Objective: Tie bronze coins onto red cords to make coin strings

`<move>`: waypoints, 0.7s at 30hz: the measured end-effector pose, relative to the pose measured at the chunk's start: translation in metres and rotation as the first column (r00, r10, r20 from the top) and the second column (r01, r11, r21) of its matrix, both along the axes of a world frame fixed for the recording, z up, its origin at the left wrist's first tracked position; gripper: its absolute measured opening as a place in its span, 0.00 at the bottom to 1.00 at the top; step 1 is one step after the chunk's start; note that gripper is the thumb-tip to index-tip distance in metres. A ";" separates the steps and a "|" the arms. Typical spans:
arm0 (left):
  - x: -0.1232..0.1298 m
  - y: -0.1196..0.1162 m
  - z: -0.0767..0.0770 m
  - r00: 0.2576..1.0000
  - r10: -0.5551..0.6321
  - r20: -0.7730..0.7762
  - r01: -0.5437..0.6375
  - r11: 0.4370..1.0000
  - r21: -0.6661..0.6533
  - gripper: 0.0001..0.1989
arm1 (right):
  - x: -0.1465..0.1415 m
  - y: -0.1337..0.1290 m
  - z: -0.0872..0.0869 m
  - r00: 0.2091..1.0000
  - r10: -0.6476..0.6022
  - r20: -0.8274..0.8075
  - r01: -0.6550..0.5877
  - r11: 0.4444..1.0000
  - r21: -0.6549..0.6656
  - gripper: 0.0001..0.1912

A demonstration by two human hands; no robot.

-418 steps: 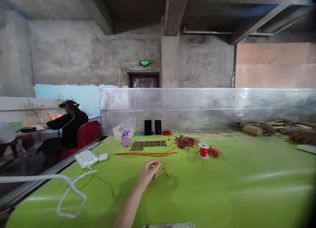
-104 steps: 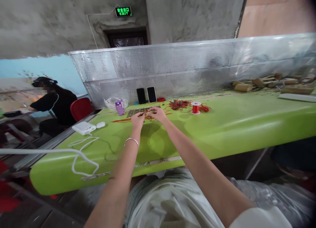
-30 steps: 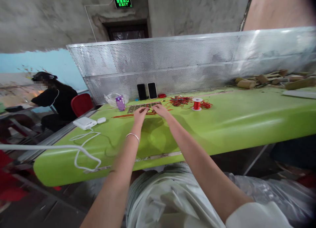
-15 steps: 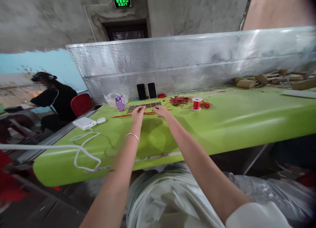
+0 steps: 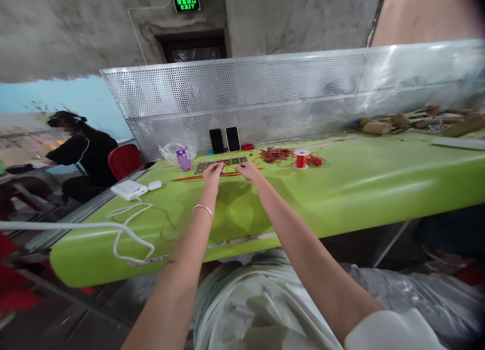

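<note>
My left hand (image 5: 212, 172) is pinched closed on a thin red cord (image 5: 227, 168) above the green table. Facing it, a short gap to the right, my right hand (image 5: 247, 170) is also closed, its fingertips on the strands that run between the two hands. Several long red cords (image 5: 187, 178) lie on the table just beneath both hands. Behind the hands lies a dark patterned strip (image 5: 202, 166). To the right stand a spool of red thread (image 5: 301, 160) and a tangled heap of red cord (image 5: 276, 155).
A purple box (image 5: 184, 159) and two phones (image 5: 232, 139) stand at the back, before a perforated metal screen (image 5: 265, 97). A white power bank (image 5: 129, 189) with a cable is at left. Wooden mallets (image 5: 377, 127) lie far right. A person (image 5: 94, 153) sits beyond the left edge.
My right hand has shifted slightly to the right, and the strands between the hands show more plainly. My left hand stays nearly in place, still pinching the cord.
</note>
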State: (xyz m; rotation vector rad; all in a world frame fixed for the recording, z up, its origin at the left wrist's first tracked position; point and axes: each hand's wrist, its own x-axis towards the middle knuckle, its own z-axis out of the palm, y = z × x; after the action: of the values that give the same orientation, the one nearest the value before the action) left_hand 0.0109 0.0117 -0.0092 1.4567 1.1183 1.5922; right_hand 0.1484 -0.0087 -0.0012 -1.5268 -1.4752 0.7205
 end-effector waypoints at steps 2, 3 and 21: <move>0.000 0.001 -0.001 1.000 -0.010 0.005 0.010 1.000 -0.025 0.05 | 0.000 0.000 0.000 1.000 0.000 -0.010 0.000 1.000 0.016 0.15; 0.001 0.001 -0.001 1.000 -0.014 0.008 0.014 0.999 -0.036 0.06 | 0.000 -0.001 0.000 1.000 0.000 -0.015 0.000 1.000 0.025 0.15; 0.001 -0.003 0.005 0.998 -0.020 0.063 0.031 0.982 -0.187 0.09 | -0.003 -0.024 0.011 0.997 0.056 -0.056 -0.056 0.998 -0.002 0.16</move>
State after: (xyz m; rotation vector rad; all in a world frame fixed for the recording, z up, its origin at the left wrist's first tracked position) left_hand 0.0122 0.0085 -0.0043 1.2854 1.1760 1.4612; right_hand 0.1455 -0.0329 0.0103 -1.4614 -1.4809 0.7925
